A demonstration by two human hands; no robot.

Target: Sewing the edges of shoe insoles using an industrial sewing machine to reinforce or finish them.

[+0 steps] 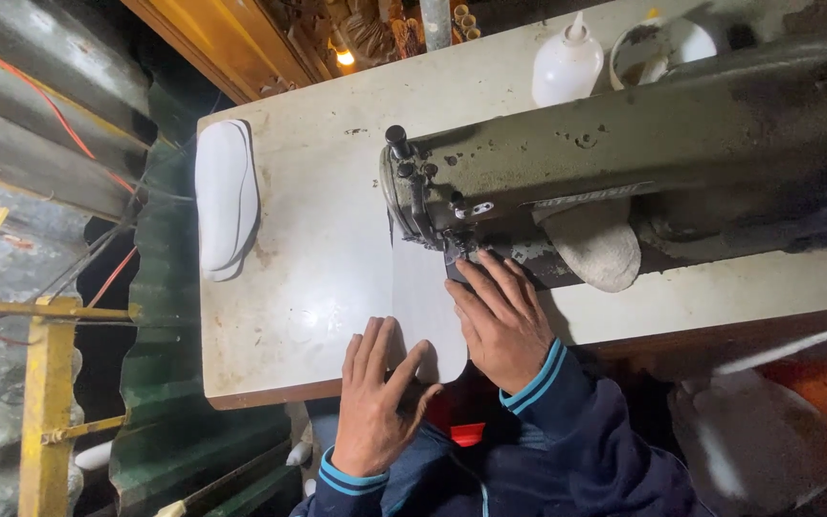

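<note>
A white flat piece of material [425, 302] lies on the pale table [308, 287], running under the needle of a grey-green sewing machine [643, 144]. My left hand [375, 397] presses flat on the near end of the piece, fingers spread. My right hand [500, 321] lies flat on the piece right beside the presser foot [457, 251], fingertips close to the needle. Both sleeves are dark blue with light blue cuff stripes.
A stack of white sole-shaped pieces [225, 196] sits at the table's left edge. A white squeeze bottle [567, 62] and a white bowl [662, 48] stand behind the machine. A worn sole-shaped piece [593, 244] lies under the machine arm. Corrugated metal and a yellow frame [48, 402] are at left.
</note>
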